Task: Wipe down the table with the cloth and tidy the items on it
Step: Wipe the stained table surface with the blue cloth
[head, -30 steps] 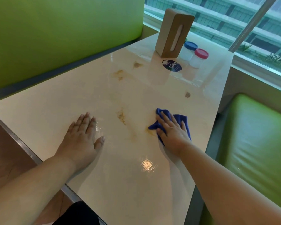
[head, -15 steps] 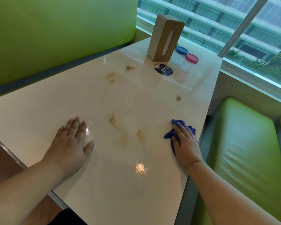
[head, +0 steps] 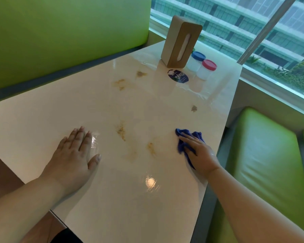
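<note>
My right hand (head: 199, 153) presses a bunched blue cloth (head: 182, 143) flat onto the glossy cream table (head: 42, 123), close to its right edge. My left hand (head: 74, 153) lies palm down with fingers spread on the left part of the table and holds nothing. Brown smears mark the surface: one patch (head: 121, 131) between my hands, one smear (head: 151, 148) just left of the cloth, a spot (head: 194, 108) farther right, and two stains (head: 120, 83) toward the far end.
At the far end stand a wooden tissue box (head: 181, 42), a blue-lidded jar (head: 196, 60), a red-lidded jar (head: 206, 69) and a dark round sticker (head: 178, 78). Green padded benches (head: 270, 163) flank the table; a window runs along the far side.
My right hand slid the cloth from the table's middle to the right edge, then a little back left. The smear it covered now shows. My left hand stays put.
</note>
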Motion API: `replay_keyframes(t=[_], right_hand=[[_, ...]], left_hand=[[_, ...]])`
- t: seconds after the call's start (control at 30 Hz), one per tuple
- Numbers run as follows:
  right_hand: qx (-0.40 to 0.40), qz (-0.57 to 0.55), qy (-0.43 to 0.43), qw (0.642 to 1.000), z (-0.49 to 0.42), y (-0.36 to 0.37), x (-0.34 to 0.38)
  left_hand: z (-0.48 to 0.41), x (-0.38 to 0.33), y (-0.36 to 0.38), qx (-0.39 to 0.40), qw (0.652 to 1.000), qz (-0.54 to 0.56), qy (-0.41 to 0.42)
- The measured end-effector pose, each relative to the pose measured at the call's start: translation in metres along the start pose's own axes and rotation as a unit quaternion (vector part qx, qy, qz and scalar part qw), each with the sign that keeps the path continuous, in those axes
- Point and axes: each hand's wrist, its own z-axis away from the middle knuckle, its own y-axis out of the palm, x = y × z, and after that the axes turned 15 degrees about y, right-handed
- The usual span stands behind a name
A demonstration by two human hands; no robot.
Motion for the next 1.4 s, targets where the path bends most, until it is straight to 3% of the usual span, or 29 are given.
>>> replay_keyframes(t=[0.13,0.3,0.37,0.43,0.5,0.57,0.67,0.73,0.8,0.87,0.93,1.0,1.1,1.23,1.33,1.4], right_hand=[[-0.077,0.000,0.173,0.982,-0.014,-0.004,-0.027],[0.028,0.110,0.304,0.946,-0.067,0.011,-0.011],[0.042,0.129,0.265,0.955,-0.071,0.019,0.000],[0.052,0.128,0.161,0.977,-0.056,0.023,0.014],[0.057,0.080,0.063,0.993,-0.033,0.019,0.018],[0.038,0.042,0.028,0.998,-0.014,0.009,0.005],[-0.033,0.086,0.110,0.990,-0.010,-0.004,-0.025],[-0.008,0.102,0.246,0.964,-0.025,-0.006,-0.031],[0.046,0.131,0.306,0.942,-0.045,0.002,-0.022],[0.055,0.144,0.264,0.952,-0.055,0.016,-0.002],[0.037,0.137,0.155,0.978,-0.049,0.031,0.024],[0.047,0.094,0.049,0.993,-0.028,0.039,0.051],[0.108,0.005,-0.022,0.994,0.006,0.035,0.066],[0.127,0.007,0.022,0.992,0.013,0.022,0.044],[0.124,0.082,0.099,0.984,-0.001,0.030,0.055],[0.141,0.116,0.103,0.978,0.005,0.038,0.074]], left_hand=[[0.001,0.000,0.001,-0.001,1.000,0.000,0.001],[0.001,0.001,0.003,-0.007,1.000,-0.019,0.008],[0.001,0.001,0.003,-0.008,1.000,-0.015,0.006],[0.001,0.002,0.004,-0.009,1.000,-0.009,0.007],[0.001,0.002,0.005,-0.014,1.000,-0.011,0.008],[0.000,0.002,0.004,-0.013,1.000,-0.014,0.008],[0.000,0.001,0.003,-0.010,1.000,-0.017,0.008],[0.001,0.001,0.003,-0.009,1.000,-0.019,0.008],[0.000,0.001,0.003,-0.007,1.000,-0.018,0.005],[0.000,0.001,0.003,-0.007,1.000,-0.019,0.005],[0.000,0.001,0.003,-0.005,1.000,-0.016,0.004],[0.000,0.001,0.003,-0.004,1.000,-0.009,0.001],[0.000,0.000,0.001,0.001,1.000,-0.005,-0.002],[-0.002,-0.001,0.000,0.009,1.000,-0.002,-0.007],[-0.001,-0.001,-0.002,0.012,1.000,-0.001,-0.008],[0.000,-0.002,-0.003,0.017,1.000,0.000,-0.008]])
